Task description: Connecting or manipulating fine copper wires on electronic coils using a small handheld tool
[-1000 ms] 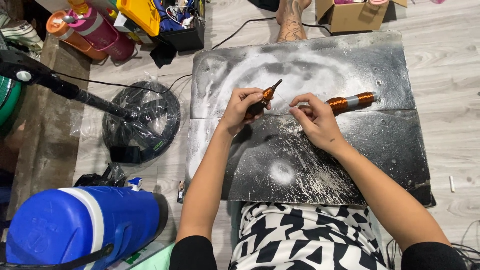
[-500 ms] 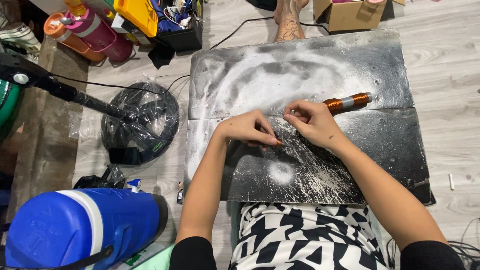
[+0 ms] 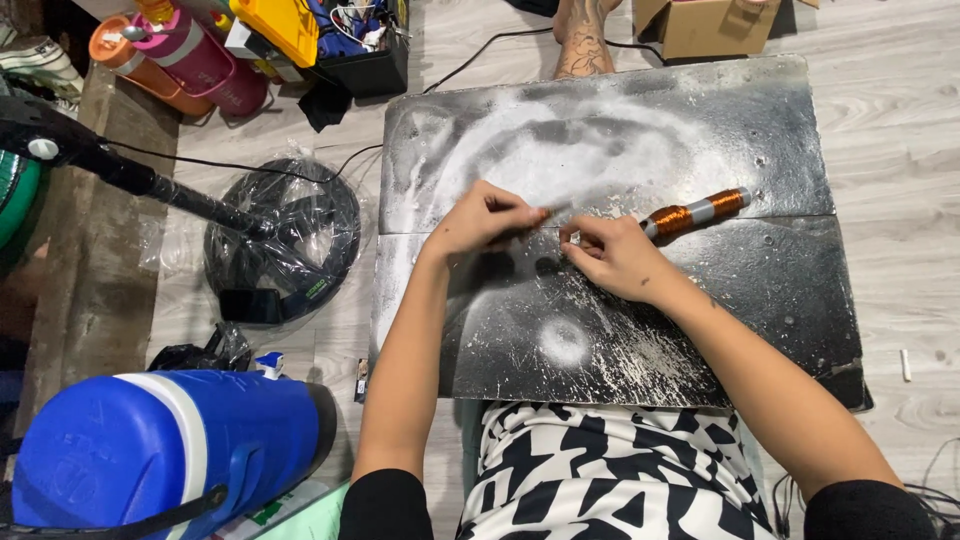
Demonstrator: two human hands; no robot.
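My left hand (image 3: 480, 222) is closed around a small slim tool (image 3: 553, 211) whose tip is blurred, pointing right over a dark board (image 3: 620, 130) smeared with white powder. My right hand (image 3: 612, 258) sits just to its right, fingertips pinched on something very thin, apparently the wire end of a copper-wound coil (image 3: 697, 212). The coil lies on the board just behind that hand. The two hands nearly touch at the board's middle seam. My lap in black-and-white cloth (image 3: 620, 470) is below the board's near edge.
A blue cooler (image 3: 170, 445) lies at lower left. A black round object in clear plastic (image 3: 290, 240) and a black pole (image 3: 150, 180) are left of the board. Pink and orange bottles (image 3: 190, 55), a black crate (image 3: 350, 45), a cardboard box (image 3: 720, 25) and another person's bare foot (image 3: 585, 35) lie beyond.
My left hand had the tool raised and tilted one second ago; it has lowered it toward the board. My right hand slid left off the coil's end to meet it.
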